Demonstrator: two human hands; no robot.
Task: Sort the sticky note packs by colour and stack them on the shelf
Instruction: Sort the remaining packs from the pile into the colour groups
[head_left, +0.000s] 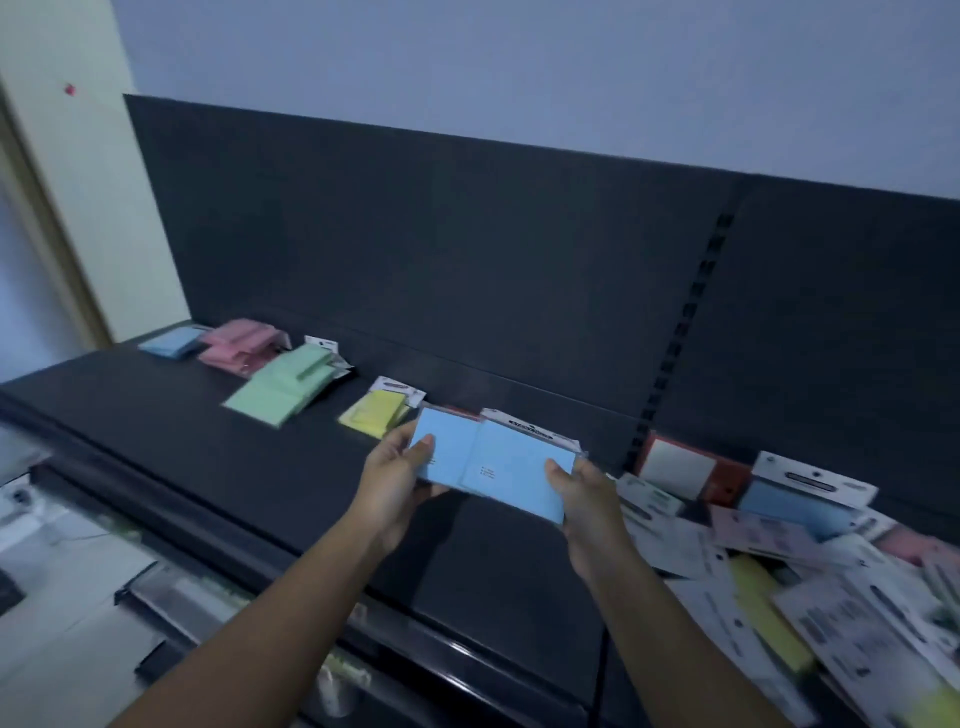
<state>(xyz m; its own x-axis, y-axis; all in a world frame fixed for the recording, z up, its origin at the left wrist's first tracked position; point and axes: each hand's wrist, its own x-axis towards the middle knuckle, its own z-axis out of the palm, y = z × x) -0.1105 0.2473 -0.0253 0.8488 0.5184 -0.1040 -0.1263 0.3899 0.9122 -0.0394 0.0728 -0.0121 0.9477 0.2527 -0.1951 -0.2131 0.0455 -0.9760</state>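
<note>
— What have you got in your hands?
— Your left hand (400, 467) and right hand (582, 493) each grip a flat, square blue pack (493, 467) by its outer edge, above the matte black shelf (208, 447).
— And the sorted ones?
— Blue stack (171, 342), pink stack (241, 343), green stack (285, 384) and yellow stack (375, 413) lie along the shelf to your left.

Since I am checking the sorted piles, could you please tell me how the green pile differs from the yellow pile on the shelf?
The green pile is larger and spreads wider than the yellow pile. The green pile is fanned out untidily, its packs offset, while the yellow pile looks more compact. The green pile lies further left, next to the pink pile; the yellow pile lies nearer the hands. Both rest flat on the dark shelf, untouched.
</note>
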